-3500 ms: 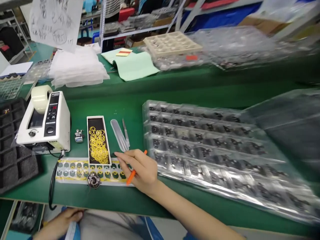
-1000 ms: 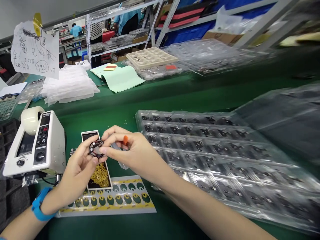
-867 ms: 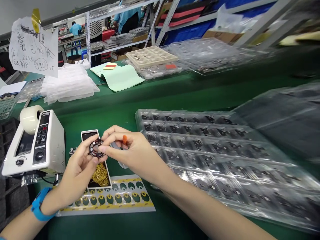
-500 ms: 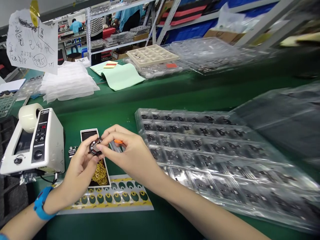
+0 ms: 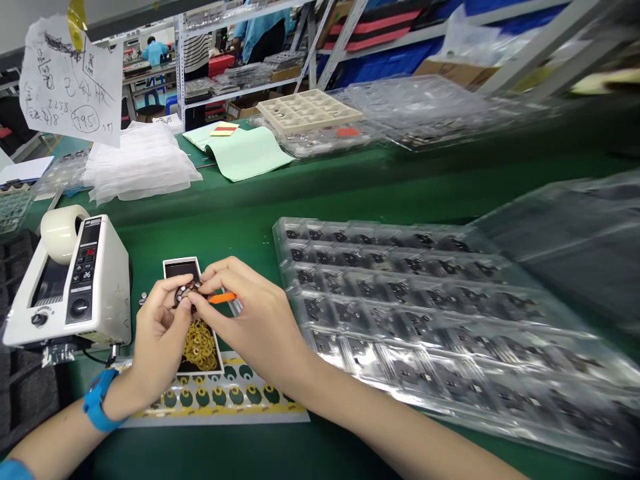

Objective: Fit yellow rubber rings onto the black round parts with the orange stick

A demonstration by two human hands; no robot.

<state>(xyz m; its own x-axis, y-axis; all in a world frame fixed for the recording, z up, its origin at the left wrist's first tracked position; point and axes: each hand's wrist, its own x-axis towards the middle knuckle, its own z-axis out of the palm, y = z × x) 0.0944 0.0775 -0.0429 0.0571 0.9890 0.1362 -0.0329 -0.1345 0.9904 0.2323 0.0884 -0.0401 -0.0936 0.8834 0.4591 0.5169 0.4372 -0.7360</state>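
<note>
My left hand (image 5: 163,333), a blue band on its wrist, grips a small round black part (image 5: 183,291) between thumb and fingers. My right hand (image 5: 250,310) is closed around a slim orange tool (image 5: 223,298), its exact kind unclear, and its fingertips meet at the right side of the round part. Fingers cover much of that part. Right beneath both hands stands a white-rimmed box (image 5: 221,363) with a heap of small yellow rings (image 5: 201,347). Under the box lies a sheet of green and yellow stickers (image 5: 235,397).
A tape dispenser (image 5: 103,287) stands on the left beside black foam (image 5: 35,400). Clear trays (image 5: 370,293) with black parts fill the right side. Behind are white sheets (image 5: 140,160), green paper (image 5: 255,157) and a beige compartment tray (image 5: 310,110). People work in the background.
The round part has tilted in my fingers, and my right fingertips have shifted over it. The orange tool now points further left, showing more of its length. The view has shifted slightly.
</note>
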